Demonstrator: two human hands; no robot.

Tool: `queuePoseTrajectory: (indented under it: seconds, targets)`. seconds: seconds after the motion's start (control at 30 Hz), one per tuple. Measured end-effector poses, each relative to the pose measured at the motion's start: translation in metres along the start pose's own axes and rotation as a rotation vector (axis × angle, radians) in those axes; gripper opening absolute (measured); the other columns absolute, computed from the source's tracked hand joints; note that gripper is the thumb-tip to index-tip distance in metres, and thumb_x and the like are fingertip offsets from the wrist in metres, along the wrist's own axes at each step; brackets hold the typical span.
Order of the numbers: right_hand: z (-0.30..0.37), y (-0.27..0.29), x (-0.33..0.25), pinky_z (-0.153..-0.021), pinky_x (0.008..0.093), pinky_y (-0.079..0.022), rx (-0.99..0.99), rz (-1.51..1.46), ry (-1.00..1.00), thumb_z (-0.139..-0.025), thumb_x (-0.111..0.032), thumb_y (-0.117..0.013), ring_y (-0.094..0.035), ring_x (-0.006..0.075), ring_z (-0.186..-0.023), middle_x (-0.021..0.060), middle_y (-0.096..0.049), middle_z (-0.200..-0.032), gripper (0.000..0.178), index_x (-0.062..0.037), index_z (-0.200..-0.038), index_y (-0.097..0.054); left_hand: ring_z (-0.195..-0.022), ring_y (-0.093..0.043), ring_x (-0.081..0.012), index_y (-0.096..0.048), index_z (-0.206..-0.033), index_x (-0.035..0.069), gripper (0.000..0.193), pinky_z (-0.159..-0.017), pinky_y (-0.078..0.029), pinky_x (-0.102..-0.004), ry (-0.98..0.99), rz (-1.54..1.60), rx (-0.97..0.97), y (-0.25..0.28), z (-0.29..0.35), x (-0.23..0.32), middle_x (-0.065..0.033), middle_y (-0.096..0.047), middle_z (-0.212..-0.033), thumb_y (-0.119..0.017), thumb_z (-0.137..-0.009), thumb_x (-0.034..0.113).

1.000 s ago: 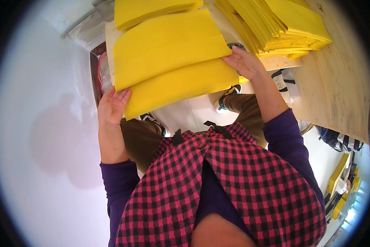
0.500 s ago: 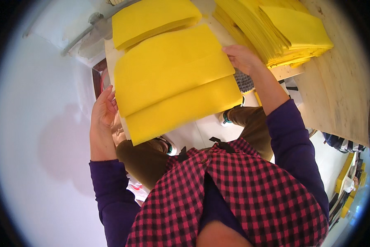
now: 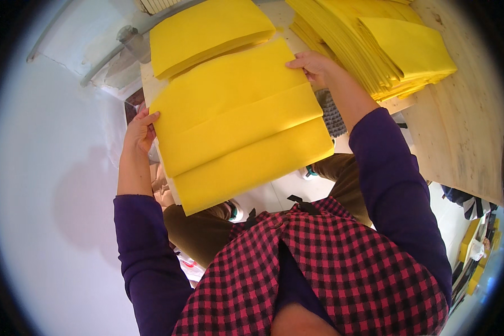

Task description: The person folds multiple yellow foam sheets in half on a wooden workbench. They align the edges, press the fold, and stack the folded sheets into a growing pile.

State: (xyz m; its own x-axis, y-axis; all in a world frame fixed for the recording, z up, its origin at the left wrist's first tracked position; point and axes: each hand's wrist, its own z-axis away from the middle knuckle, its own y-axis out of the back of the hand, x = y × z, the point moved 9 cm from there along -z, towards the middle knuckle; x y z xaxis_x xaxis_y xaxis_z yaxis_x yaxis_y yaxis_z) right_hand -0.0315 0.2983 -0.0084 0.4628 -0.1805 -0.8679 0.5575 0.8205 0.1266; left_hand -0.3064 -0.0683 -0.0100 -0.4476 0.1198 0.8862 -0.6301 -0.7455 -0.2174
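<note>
A yellow felt-like sheet [image 3: 235, 112] with a crease across it lies in front of me. Beneath it, another yellow layer [image 3: 257, 165] sticks out on the near side; whether the two are joined I cannot tell. My left hand [image 3: 141, 130] pinches the sheet's left edge, thumb on top. At the far right edge, my right hand [image 3: 314, 66] grips the same sheet between thumb and fingers. Just beyond lies a neat stack of yellow sheets [image 3: 210, 33]. A thicker pile of folded yellow sheets [image 3: 369, 47] rests to the right.
The wooden tabletop [image 3: 459, 131] extends along the right. A grey knobbly-textured thing [image 3: 331, 115] shows below the right wrist. At the far left stands a see-through container [image 3: 133, 42] near the white wall [image 3: 56, 185]. My knees are under the near edge of the sheets.
My left hand has closed on the sheet's left edge. The right hand has shifted left and slightly away along the far right edge. The sheets' near edge appears a little closer to me.
</note>
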Motion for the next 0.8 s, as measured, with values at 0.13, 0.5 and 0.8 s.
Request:
queuePoseTrajectory:
  seconds: [0.13, 0.5, 0.8]
  targets:
    - [-0.01, -0.002, 0.004, -0.048, 0.0293, -0.039, -0.051, -0.107, 0.065, -0.081, -0.015, -0.073, -0.055, 0.0135, -0.06, 0.0097, -0.066, -0.084, 0.03, 0.0009, -0.104, -0.062, -0.09, -0.066, -0.0151, -0.059, -0.115, 0.001, 0.029, -0.077, -0.053, -0.0244, -0.04, -0.029, 0.011, 0.0, 0.003, 0.005, -0.0075, -0.067, -0.104, -0.059, -0.085, -0.001]
    - [0.032, -0.002, -0.021, -0.078, 0.0281, -0.051, -0.024, 0.047, 0.436, -0.083, -0.008, -0.07, -0.063, 0.015, -0.089, 0.0072, -0.066, -0.104, 0.024, -0.0017, -0.105, -0.065, -0.096, -0.062, -0.0169, -0.065, -0.097, -0.001, 0.016, -0.086, -0.048, -0.0275, -0.401, -0.185, 0.15, 0.011, 0.032, 0.021, -0.0097, -0.066, -0.105, -0.064, -0.082, -0.004]
    - [0.031, 0.002, 0.007, -0.078, 0.0264, -0.053, -0.041, -0.094, 0.57, -0.081, -0.003, -0.067, -0.063, 0.0143, -0.087, 0.0059, -0.065, -0.107, 0.004, -0.003, -0.085, -0.069, -0.106, -0.059, -0.0203, -0.067, -0.082, 0.0, 0.018, -0.093, -0.045, -0.0294, -0.536, -0.256, 0.005, 0.006, 0.049, -0.002, -0.0114, -0.065, -0.112, -0.058, -0.076, -0.014]
